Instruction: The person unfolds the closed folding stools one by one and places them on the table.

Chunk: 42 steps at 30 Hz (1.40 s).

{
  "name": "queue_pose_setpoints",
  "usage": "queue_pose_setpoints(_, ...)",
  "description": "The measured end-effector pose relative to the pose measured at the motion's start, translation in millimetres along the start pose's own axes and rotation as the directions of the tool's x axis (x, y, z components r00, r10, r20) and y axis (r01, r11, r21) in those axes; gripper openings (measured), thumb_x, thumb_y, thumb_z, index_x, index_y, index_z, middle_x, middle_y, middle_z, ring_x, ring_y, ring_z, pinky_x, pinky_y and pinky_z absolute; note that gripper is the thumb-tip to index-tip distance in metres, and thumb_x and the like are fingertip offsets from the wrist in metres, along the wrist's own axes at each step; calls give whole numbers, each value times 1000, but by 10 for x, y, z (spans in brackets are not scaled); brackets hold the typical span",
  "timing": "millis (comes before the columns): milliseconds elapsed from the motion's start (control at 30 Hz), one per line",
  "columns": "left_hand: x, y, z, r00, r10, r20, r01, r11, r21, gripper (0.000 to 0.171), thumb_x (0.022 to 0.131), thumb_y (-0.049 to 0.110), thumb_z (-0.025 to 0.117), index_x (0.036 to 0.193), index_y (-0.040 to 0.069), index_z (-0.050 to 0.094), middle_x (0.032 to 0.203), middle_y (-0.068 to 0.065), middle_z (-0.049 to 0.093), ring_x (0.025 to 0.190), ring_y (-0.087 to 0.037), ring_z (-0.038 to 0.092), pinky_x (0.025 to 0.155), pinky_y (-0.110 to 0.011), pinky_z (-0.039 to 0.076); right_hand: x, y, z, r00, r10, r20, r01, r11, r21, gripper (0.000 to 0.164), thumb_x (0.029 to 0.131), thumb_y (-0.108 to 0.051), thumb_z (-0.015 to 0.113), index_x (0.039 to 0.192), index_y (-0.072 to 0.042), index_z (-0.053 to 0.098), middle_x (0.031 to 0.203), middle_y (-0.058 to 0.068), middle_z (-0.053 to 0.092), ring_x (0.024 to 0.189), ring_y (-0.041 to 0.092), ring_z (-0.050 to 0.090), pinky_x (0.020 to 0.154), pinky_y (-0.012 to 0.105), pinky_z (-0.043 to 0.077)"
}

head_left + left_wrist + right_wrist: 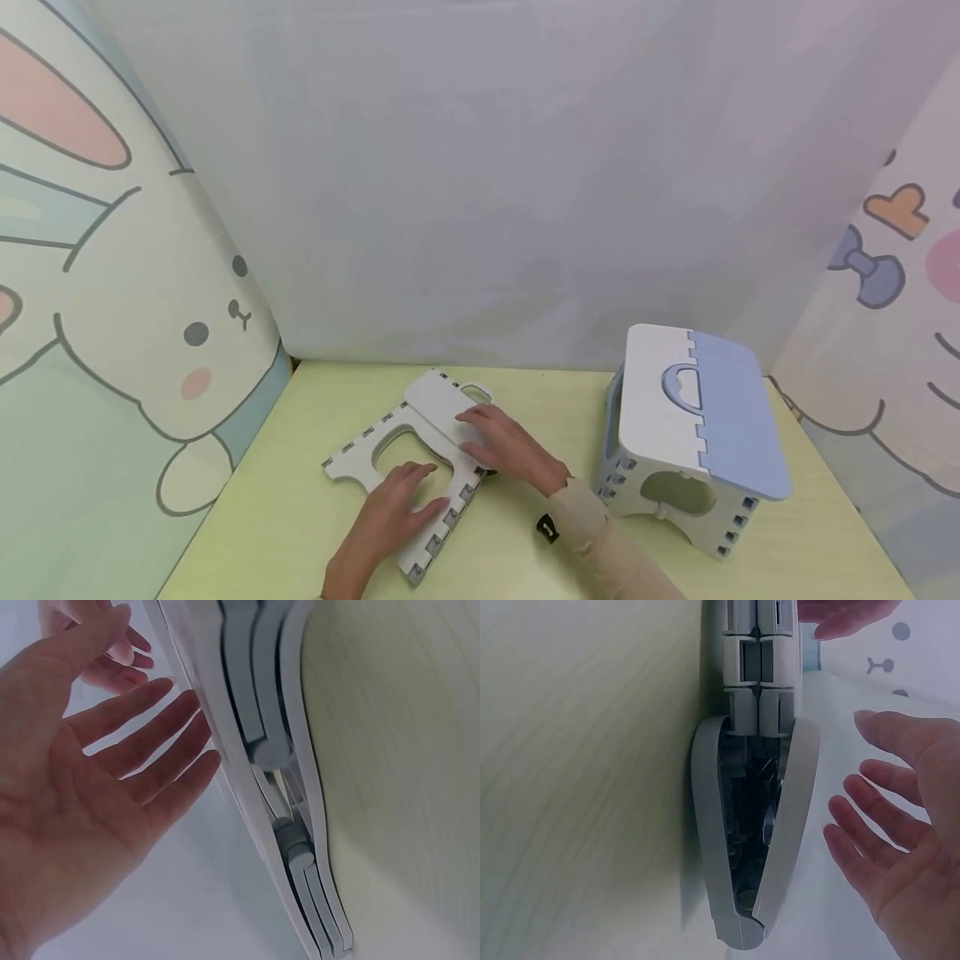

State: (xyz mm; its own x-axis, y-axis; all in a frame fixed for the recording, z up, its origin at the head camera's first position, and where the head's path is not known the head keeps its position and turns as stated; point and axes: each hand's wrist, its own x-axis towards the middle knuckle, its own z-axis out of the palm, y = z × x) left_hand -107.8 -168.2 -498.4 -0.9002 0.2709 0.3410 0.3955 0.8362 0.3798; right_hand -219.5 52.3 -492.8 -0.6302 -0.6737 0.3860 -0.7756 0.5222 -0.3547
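"Stool (433,412), the white folding one: where does it lie?"

"Folded on the pale yellow-green surface (270,517), at 7 o'clock from the middle of the head view. Its handle loop (480,388) sits between 1 and 2 o'clock of it. The right wrist view shows a wedge-shaped gap at one end."

"And the two hands?"

"The left hand (393,508) is at its 7 o'clock part, fingers loosely spread, thumb well away from them. The right hand (510,446) is at its 3 o'clock side, fingers relaxed and parted. Neither grips anything; whether the fingertips touch it, I can't tell."

"What else is around?"

"A blue-and-white stool (660,442) stands upright at 4 o'clock, well apart from the white one. A pale sheet (480,183) hangs behind at 12 o'clock, and a rabbit drawing (142,350) shows at 9 o'clock."
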Motion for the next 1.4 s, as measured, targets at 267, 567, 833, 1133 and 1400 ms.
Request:
queue_pose_setpoints(267, 20, 75, 64, 998, 16, -54, -14, 1000, 26, 49, 79, 36, 76, 118, 9, 63, 108, -2, 61, 98, -15, 58, 78, -34, 53, 47, 60, -2, 994, 91, -56, -89, 995, 37, 43, 91, -29, 65, 128, -9, 56, 130, 7, 52, 120, 20, 49, 95, 35, 47)
queue_pose_setpoints(567, 65, 200, 91, 998, 5, -55, -5, 1000, 7, 52, 80, 36, 76, 120, 7, 60, 109, -5, 61, 97, -16, 58, 78, -35, 53, 95, 213, 37, 984, 143, -102, -136, 988, 75, 50, 90, -26, 67, 133, -8, 51, 126, 5, 52, 118, 19, 49, 95, 35, 47)
queue_pose_setpoints(833, 94, 321, 106, 999, -23, -36, 25, 998, 52, 55, 80, 34, 75, 121, 1, 58, 112, -11, 61, 99, -24, 61, 78, -39, 54, 110, 270, 46, 981, 152, -117, -140, 984, 106, 50, 90, -21, 67, 134, -4, 51, 126, 10, 52, 116, 24, 49, 88, 38, 49)
queue_pose_setpoints(1133, 80, 368, 150, 999, -20, -44, 23, 996, 82, 58, 80, 33, 75, 122, -3, 56, 112, -15, 60, 97, -26, 61, 77, -39, 54, 116, 328, 57, 969, 238, -66, -227, 964, 135, 50, 91, -21, 65, 136, -6, 48, 133, 11, 47, 121, 26, 46, 93, 40, 47)
queue_pose_setpoints(1400, 57, 425, 183, 999, -36, -34, 38, 996, 80, 64, 81, 34, 75, 125, -6, 53, 115, -19, 59, 100, -28, 61, 80, -41, 53, 160, 405, 105, 946, 325, 6, -322, 935, 146, 55, 94, -23, 61, 142, -8, 41, 143, 14, 38, 130, 29, 39, 101, 43, 41)
